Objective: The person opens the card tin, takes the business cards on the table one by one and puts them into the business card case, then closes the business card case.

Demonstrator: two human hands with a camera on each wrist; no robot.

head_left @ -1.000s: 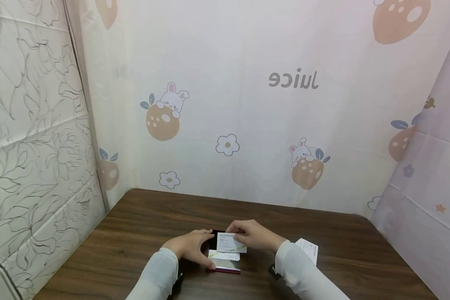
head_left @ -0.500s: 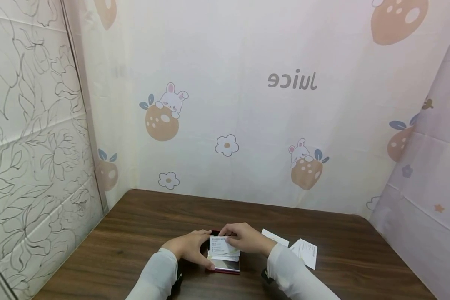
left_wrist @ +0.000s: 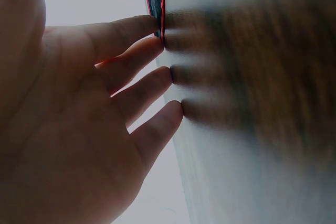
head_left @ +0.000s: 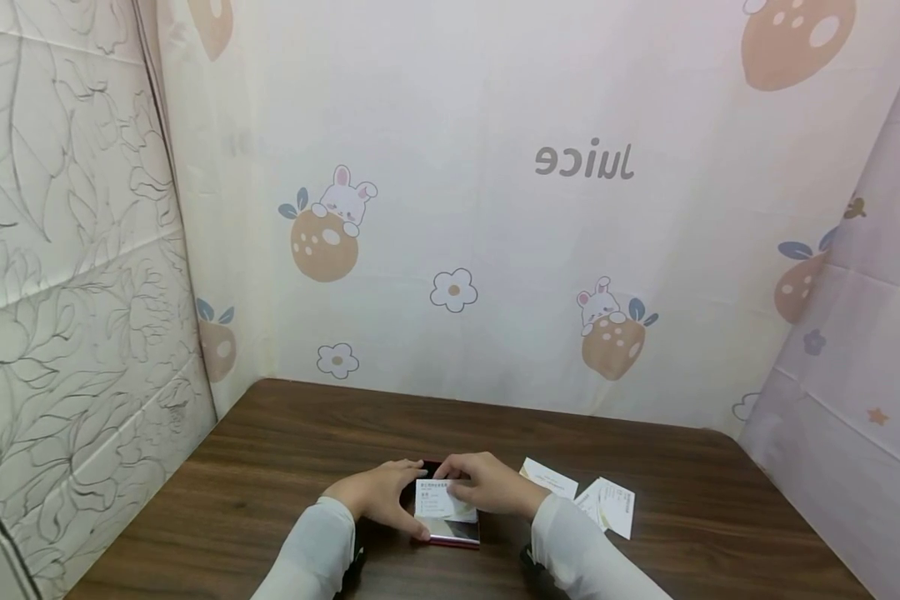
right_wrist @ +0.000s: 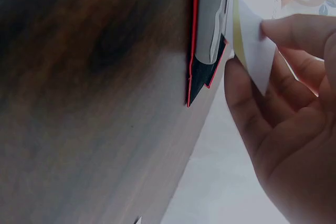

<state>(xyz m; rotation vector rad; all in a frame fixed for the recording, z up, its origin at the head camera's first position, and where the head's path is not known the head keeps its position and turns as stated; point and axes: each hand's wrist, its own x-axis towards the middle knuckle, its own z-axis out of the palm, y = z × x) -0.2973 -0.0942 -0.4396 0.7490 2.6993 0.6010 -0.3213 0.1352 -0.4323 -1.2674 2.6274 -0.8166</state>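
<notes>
White rectangular paper card [head_left: 430, 502], pinched by the right hand [head_left: 491, 483], thumb against fingers, has slid left, squarer over the red-edged silver case [head_left: 453, 530]. Left hand [head_left: 378, 496], fingers spread, touches the case; loose white cards [head_left: 617, 506] lie right of all fingers.

Brown wood-grain counter [head_left: 307, 433]. Pale back sheet [head_left: 510, 350] behind it: printed bunnies [head_left: 342, 202], orange fruit [head_left: 325, 246], outlined flowers [head_left: 453, 290], mirrored "Juice" lettering [head_left: 587, 163]. Left sheet [head_left: 82, 279] white, grey line-drawn blooms [head_left: 146, 312], creases.
</notes>
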